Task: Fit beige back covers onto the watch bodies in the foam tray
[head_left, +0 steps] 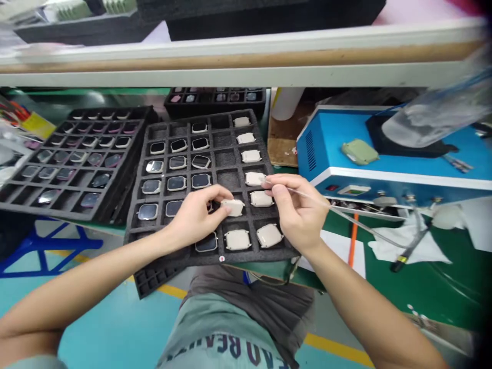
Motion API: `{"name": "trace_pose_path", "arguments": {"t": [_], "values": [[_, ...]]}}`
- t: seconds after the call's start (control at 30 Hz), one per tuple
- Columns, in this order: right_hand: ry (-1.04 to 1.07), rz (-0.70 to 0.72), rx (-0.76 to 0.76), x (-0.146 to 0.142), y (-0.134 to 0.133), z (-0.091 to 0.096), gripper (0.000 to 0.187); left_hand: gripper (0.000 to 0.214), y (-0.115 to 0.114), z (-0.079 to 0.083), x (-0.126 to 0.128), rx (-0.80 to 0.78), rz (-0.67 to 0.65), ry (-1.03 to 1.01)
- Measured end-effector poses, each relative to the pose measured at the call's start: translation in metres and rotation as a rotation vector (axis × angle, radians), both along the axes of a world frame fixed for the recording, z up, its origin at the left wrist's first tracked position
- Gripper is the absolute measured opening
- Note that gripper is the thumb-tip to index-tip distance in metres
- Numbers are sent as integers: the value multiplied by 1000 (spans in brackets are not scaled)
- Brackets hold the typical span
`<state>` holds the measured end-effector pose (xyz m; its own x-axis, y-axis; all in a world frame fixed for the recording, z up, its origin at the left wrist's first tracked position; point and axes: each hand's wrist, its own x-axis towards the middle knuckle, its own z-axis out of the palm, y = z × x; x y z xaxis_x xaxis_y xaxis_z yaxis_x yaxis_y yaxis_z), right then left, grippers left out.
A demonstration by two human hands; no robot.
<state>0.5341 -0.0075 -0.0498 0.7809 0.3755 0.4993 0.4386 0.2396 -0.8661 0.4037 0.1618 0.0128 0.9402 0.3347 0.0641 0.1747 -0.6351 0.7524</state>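
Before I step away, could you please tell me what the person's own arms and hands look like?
Both the left hand and the right hand are ungloved, and the forearms are bare, with no bands or bracelets visible. A grey-green sleeve edge shows at the picture's lower left; no sleeve shows on the right.

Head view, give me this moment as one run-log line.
left hand: gripping pale watch case; right hand: holding thin cord; black tray: under left hand

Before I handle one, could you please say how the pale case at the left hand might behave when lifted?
The pale case is probably light, looking small beside the left hand; its flat, squarish shape should resist rolling.
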Motion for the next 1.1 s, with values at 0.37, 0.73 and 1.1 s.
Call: {"name": "trace_pose_path", "arguments": {"t": [0.37, 0.73, 1.1], "values": [[22, 23, -14, 0, 1, 1, 16, 22, -25, 7, -95, 647, -181, 144], [45, -34, 70, -4, 4, 3, 14, 23, 4, 23, -1, -309, -15, 9], [-66, -2, 15, 1, 0, 0, 15, 42, -4, -15, 47, -726, 104, -171]]}}
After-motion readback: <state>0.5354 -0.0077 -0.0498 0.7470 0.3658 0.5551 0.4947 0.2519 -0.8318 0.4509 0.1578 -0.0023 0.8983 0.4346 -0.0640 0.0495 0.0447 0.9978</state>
